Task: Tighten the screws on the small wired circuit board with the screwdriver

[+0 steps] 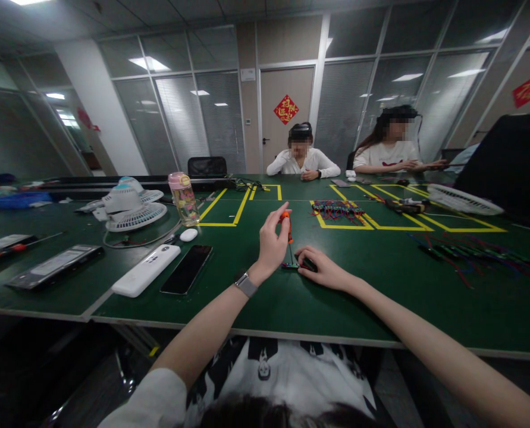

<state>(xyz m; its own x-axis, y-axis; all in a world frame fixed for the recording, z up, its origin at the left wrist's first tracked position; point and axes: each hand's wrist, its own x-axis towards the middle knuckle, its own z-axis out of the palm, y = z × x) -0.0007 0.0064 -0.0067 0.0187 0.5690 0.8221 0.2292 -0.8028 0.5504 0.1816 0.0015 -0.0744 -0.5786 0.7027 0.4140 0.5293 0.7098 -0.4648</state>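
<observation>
My left hand (273, 238) is closed round the orange handle of a screwdriver (290, 229), held upright. Its thin shaft runs down to a small green circuit board (290, 266) lying on the table. My right hand (317, 267) rests on the tabletop, its fingers closed on the right end of that board, where something dark sits partly hidden under them. Whether the screwdriver's tip sits in a screw is too small to tell.
A phone (187, 269), a white power bank (147, 270), a bottle (184, 199) and a white fan (135, 208) stand to the left. Wired boards (338, 211) lie inside yellow tape; more wired boards (483, 252) lie right. Two people (303, 159) sit opposite.
</observation>
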